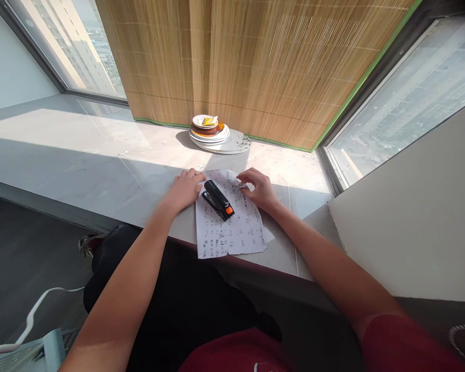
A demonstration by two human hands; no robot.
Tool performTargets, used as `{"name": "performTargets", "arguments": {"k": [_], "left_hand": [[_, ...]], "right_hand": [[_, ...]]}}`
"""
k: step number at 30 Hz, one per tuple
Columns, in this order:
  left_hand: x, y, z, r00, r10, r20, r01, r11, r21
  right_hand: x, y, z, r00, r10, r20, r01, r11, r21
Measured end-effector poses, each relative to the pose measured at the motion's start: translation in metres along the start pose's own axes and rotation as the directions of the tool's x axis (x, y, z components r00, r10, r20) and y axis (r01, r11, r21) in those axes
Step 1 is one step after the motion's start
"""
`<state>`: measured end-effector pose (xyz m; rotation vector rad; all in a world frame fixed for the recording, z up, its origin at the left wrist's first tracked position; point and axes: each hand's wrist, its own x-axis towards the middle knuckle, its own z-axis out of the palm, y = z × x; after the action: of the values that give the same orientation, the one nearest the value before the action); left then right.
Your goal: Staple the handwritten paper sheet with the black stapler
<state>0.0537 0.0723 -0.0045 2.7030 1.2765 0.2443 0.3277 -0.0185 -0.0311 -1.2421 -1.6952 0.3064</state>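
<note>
Sheets of white paper [232, 237] with handwriting lie on the ledge and reach over its front edge. On them rests a black stapler [218, 199] with an orange patch at its near end. My left hand [186, 189] lies with fingers spread at the paper's upper left edge, just left of the stapler, holding nothing. To the right of the stapler, my right hand [259, 188] pinches a small crumpled or folded piece of printed paper [232, 179] at the top right of the sheets.
Stacked plates [210, 135] with a small yellow packet on top stand beyond the paper, against a bamboo blind [232, 62]. Windows flank the blind. A white wall [411, 222] borders the ledge [101, 160] at the right. A white cable [31, 315] hangs at lower left.
</note>
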Motion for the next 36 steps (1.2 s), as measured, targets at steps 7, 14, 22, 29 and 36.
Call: {"name": "performTargets", "arguments": {"k": [7, 14, 22, 29, 36], "left_hand": [[0.000, -0.002, 0.002, 1.000, 0.002, -0.005, -0.002, 1.000, -0.007], [0.000, -0.002, 0.002, 1.000, 0.004, -0.005, -0.004, 1.000, -0.009], [0.000, -0.001, 0.002, 1.000, 0.009, -0.016, -0.009, 1.000, -0.003], [0.001, -0.002, 0.003, 1.000, 0.010, -0.015, -0.010, 1.000, -0.013], [0.001, -0.003, 0.005, 1.000, 0.008, -0.022, -0.008, 1.000, -0.013]], "right_hand": [[0.001, -0.003, -0.003, 0.999, -0.018, 0.041, 0.017, 1.000, 0.014], [0.002, -0.007, -0.009, 0.999, -0.030, 0.013, 0.031, 0.996, -0.079], [0.001, -0.001, -0.014, 0.897, 0.303, -0.321, -0.322, 0.947, -0.007], [0.000, 0.008, -0.018, 0.856, 0.445, -0.263, -0.488, 0.863, -0.130], [0.001, 0.011, -0.015, 0.902, 0.430, -0.044, -0.424, 0.858, -0.291]]}}
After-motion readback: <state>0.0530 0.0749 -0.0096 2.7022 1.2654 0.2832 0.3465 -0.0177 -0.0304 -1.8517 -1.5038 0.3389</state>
